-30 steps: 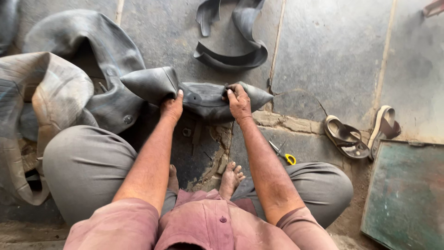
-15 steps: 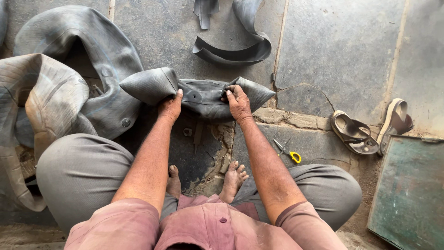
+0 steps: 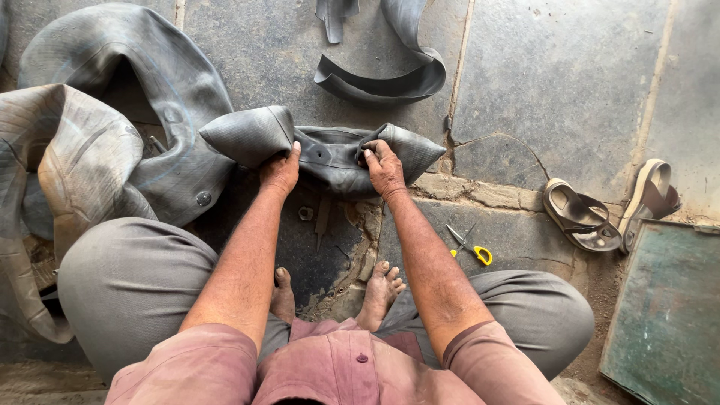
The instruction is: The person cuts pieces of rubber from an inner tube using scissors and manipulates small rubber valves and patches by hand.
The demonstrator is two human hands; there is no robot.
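Two bare hands gripped a folded black rubber inner tube (image 3: 330, 154) lying on the stone floor (image 3: 562, 75) at upper centre of the frame. It looked soft, floppy and fairly heavy, best pinched along its folded edge. Left hand (image 3: 280, 171) clasped the fold, fingers curled over; right hand (image 3: 384, 166) clenched on the rubber beside it, both arms stretched forward between bent knees.

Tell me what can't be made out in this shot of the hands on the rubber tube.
All in the head view:
- Left hand and right hand: fingertips hidden in folds of the black inner tube.
- Scissors: blades partly behind the right forearm.
- Green panel: cut off by the right edge.
- Small metal bits under the tube: too small to identify.
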